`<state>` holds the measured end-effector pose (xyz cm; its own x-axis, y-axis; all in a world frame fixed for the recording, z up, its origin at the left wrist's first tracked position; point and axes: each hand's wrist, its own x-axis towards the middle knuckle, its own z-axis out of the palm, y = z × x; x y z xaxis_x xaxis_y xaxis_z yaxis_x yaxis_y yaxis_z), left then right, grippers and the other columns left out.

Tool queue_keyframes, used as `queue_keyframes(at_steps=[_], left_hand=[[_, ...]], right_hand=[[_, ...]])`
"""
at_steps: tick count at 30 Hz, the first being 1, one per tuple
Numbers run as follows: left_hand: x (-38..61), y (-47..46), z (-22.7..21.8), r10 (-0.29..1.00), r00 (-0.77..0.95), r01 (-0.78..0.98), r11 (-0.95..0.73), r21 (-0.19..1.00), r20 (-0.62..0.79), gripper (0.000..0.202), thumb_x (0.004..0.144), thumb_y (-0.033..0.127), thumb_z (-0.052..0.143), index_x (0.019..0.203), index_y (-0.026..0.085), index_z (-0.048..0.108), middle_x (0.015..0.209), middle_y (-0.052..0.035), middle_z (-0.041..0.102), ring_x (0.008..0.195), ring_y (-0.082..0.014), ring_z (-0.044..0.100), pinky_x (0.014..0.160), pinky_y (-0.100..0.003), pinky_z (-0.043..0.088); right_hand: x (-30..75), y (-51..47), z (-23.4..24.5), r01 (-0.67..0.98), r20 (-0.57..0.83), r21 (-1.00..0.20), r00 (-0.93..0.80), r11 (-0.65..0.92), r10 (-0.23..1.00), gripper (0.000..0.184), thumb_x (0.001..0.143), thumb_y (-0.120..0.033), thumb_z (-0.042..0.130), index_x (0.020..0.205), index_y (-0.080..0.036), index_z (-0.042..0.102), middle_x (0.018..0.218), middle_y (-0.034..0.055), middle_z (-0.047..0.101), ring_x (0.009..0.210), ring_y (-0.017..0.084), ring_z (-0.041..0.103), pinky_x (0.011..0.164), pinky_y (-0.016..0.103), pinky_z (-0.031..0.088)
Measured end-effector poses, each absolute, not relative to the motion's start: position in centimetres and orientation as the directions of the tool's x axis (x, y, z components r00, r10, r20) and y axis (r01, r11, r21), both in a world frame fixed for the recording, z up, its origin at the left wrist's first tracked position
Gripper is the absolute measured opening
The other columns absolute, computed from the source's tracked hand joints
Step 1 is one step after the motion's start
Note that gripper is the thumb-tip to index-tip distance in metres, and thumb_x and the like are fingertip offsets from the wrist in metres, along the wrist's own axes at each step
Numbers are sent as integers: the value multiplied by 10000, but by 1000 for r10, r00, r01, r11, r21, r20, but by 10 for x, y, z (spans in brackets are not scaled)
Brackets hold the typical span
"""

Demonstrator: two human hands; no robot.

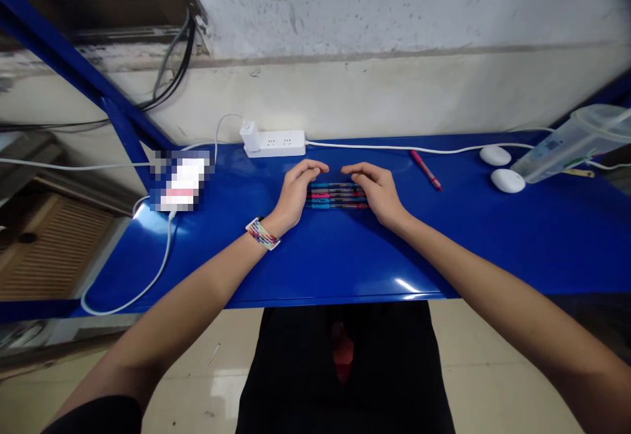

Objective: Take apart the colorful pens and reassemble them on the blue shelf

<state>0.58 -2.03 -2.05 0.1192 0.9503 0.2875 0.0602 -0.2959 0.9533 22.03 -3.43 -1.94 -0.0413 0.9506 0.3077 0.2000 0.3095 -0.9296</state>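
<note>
Several pens point(334, 195) in blue, pink, red and clear plastic lie side by side in a flat row on the blue table. My left hand point(298, 187) curves around the row's left end, its fingers bent inward and holding nothing. At the right end, my right hand point(375, 191) is cupped the same way and partly covers the pen tips. Both hands are open, with a gap between their fingertips above the row. Whether the palms touch the pens cannot be made out. A separate red pen point(426, 169) lies at a slant to the right.
A white power strip point(276, 143) with a plugged-in charger stands against the wall. At left is a blurred phone point(183, 183) on a white cable. Two white rounded devices point(507, 181) and a tilted clear plastic container point(557, 148) are at right.
</note>
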Motion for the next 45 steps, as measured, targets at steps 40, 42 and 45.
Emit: queue_keyframes(at_steps=[40, 42, 45], left_hand=[[-17, -27, 5, 662, 358, 360, -749, 556, 659, 112, 996, 197, 798, 1097, 245, 811, 1043, -53, 824, 973, -216, 769, 892, -383, 625], [-17, -25, 4, 626, 303, 373, -772, 514, 719, 81, 987, 174, 803, 1039, 237, 810, 1012, -48, 823, 965, -214, 773, 887, -382, 624], [-19, -23, 3, 571, 252, 394, -798, 456, 781, 81, 988, 156, 799, 966, 233, 795, 986, -35, 821, 950, -204, 786, 883, -376, 633]], right_hand=[[238, -46, 7, 169, 311, -927, -150, 335, 938, 239, 970, -483, 832, 954, -250, 782, 671, -27, 632, 564, 149, 546, 576, 331, 444], [240, -43, 7, -3, 214, -976, -137, 216, 967, 292, 938, -516, 858, 907, -234, 790, 657, -26, 611, 530, 131, 522, 533, 314, 443], [243, -40, 9, -187, 86, -981, -173, 53, 981, 281, 879, -474, 913, 883, -208, 822, 688, -11, 634, 549, 120, 552, 534, 298, 488]])
